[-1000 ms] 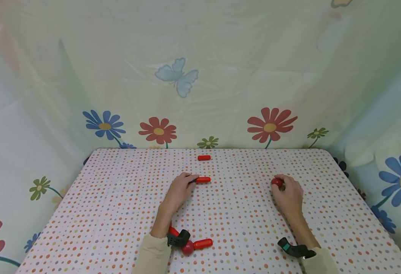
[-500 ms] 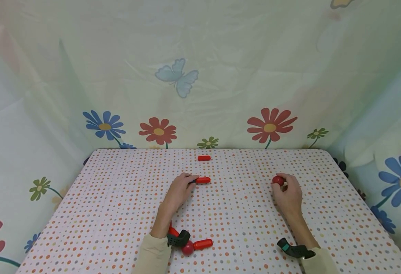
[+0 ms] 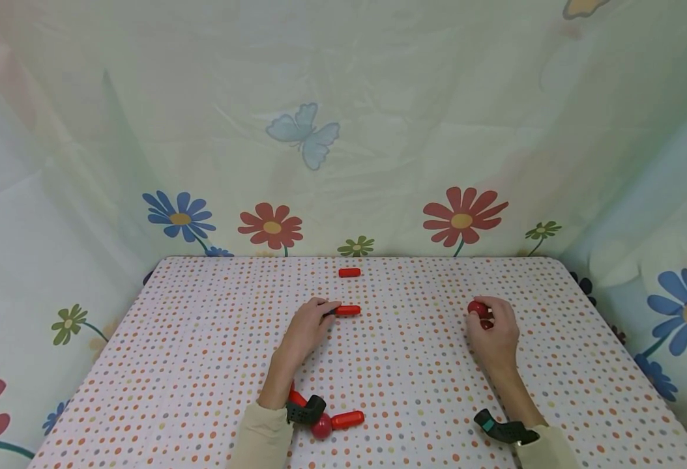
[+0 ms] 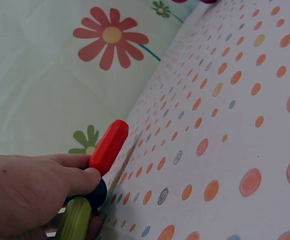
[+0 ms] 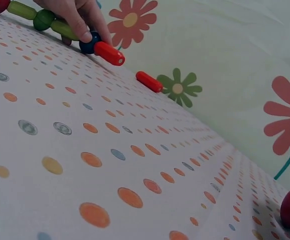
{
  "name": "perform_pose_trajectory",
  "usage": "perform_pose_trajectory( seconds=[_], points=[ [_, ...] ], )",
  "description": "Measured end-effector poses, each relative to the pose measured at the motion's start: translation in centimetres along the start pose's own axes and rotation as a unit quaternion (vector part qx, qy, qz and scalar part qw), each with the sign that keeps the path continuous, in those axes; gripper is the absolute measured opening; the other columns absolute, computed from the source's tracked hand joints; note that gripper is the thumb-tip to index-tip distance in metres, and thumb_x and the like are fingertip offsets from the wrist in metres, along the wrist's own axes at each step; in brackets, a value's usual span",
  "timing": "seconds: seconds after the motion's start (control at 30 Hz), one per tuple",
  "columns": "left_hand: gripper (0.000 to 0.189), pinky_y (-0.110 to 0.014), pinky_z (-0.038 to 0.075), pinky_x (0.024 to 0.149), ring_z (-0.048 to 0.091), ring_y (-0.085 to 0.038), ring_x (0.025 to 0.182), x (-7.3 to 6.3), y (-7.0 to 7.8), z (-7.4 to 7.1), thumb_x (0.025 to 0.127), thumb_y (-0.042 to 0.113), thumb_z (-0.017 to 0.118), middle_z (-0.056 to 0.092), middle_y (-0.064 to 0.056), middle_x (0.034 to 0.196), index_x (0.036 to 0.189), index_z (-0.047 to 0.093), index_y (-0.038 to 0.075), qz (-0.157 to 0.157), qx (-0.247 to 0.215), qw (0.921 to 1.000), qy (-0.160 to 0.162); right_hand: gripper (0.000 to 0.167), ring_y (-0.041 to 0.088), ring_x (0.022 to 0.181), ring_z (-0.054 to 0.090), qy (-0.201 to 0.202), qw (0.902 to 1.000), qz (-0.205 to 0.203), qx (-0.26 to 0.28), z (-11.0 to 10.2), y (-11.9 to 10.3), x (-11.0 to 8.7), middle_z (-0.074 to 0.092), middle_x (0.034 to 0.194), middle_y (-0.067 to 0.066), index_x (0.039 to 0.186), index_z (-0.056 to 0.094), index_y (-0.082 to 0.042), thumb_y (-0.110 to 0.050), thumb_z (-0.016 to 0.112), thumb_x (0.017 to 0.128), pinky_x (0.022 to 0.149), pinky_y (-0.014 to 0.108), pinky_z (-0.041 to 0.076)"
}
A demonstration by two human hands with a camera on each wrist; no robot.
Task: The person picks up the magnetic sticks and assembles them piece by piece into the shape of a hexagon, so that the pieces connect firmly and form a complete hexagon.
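Note:
My left hand point(image 3: 309, 329) pinches a dark blue ball point(image 4: 99, 193) at the middle of the table. From this ball a red stick point(image 4: 109, 147) points away past the fingertips, and a yellow-green stick point(image 4: 75, 220) lies under the hand. The right wrist view shows them in a row with a green ball point(image 5: 44, 19) and another yellow-green stick point(image 5: 21, 10). Over on the right side, my right hand point(image 3: 498, 332) holds a red ball point(image 3: 477, 308) between thumb and fingers. A second, darker red ball point(image 3: 487, 324) shows just below it, partly covered by the hand.
A loose red stick point(image 3: 349, 272) lies near the table's back edge. By my left wrist, a red ball point(image 3: 321, 426) touches another red stick point(image 3: 348, 419), with one more red piece point(image 3: 297, 395) partly hidden. The dotted table point(image 3: 414, 365) meets a flowered curtain behind.
The red ball in my right fingers has shifted slightly to the right, and the second red ball has come into sight below it. My left hand keeps its place on the blue ball.

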State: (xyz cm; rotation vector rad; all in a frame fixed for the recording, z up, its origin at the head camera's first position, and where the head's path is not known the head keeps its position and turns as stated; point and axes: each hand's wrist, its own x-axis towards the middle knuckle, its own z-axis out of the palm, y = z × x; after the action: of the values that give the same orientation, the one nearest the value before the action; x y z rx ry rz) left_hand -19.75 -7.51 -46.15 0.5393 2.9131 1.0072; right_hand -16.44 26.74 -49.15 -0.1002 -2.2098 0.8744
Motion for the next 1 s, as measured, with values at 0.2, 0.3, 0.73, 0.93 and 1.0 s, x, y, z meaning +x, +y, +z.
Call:
perform_pose_trajectory(
  seconds=[0.2, 0.3, 0.73, 0.93, 1.0],
  points=[
    [0.034, -0.048, 0.047, 0.097, 0.056, -0.034, 0.118, 0.0, -0.2, 0.1, 0.098, 0.014, 0.056, 0.059, -0.017, 0.127, 0.132, 0.061, 0.013, 0.008, -0.006, 0.9999, 0.004, 0.030, 0.004, 0.089, 0.045, 0.022, 0.9994, -0.023, 0.016, -0.2, 0.2, 0.0, 0.058, 0.111, 0.019, 0.113, 0.061, 0.003, 0.002, 0.056, 0.084, 0.067, 0.006, 0.033],
    [0.034, -0.048, 0.047, 0.098, 0.056, -0.034, 0.119, 0.1, -0.1, 0.1, 0.098, 0.015, 0.056, 0.059, -0.016, 0.128, 0.131, 0.061, 0.013, 0.008, -0.004, 0.9999, 0.006, 0.030, 0.001, 0.091, 0.044, 0.030, 0.9984, -0.042, 0.022, -0.2, 0.3, 0.0, 0.058, 0.111, 0.020, 0.113, 0.061, 0.003, 0.002, 0.056, 0.083, 0.066, 0.009, 0.034],
    [0.037, -0.039, 0.049, 0.086, 0.058, -0.027, 0.107, 0.1, 0.0, 0.1, 0.097, 0.014, 0.057, 0.060, -0.013, 0.127, 0.134, 0.059, 0.015, -0.013, -0.008, 0.9999, 0.004, 0.034, 0.004, 0.090, 0.047, 0.033, 0.9926, -0.110, 0.040, -0.1, -1.1, 0.0, 0.059, 0.112, 0.019, 0.112, 0.062, 0.003, 0.005, 0.057, 0.078, 0.062, 0.012, 0.036],
    [0.036, -0.036, 0.048, 0.082, 0.058, -0.023, 0.101, 0.1, -0.2, 0.3, 0.098, 0.014, 0.056, 0.061, -0.011, 0.124, 0.134, 0.059, 0.016, -0.008, -0.001, 0.9999, 0.012, 0.034, 0.013, 0.091, 0.050, 0.011, 0.9911, -0.123, 0.049, 0.2, -1.5, -0.3, 0.060, 0.114, 0.019, 0.113, 0.062, 0.003, 0.002, 0.058, 0.079, 0.066, 0.015, 0.035],
    [0.036, -0.037, 0.049, 0.084, 0.058, -0.023, 0.102, 0.1, -0.2, 0.3, 0.098, 0.014, 0.056, 0.061, -0.011, 0.124, 0.133, 0.060, 0.015, -0.009, 0.001, 0.9999, 0.014, 0.034, 0.018, 0.094, 0.052, -0.003, 0.9902, -0.130, 0.051, 0.5, -1.7, -0.4, 0.059, 0.115, 0.020, 0.113, 0.062, 0.004, 0.002, 0.058, 0.080, 0.075, 0.011, 0.036]
  ],
)
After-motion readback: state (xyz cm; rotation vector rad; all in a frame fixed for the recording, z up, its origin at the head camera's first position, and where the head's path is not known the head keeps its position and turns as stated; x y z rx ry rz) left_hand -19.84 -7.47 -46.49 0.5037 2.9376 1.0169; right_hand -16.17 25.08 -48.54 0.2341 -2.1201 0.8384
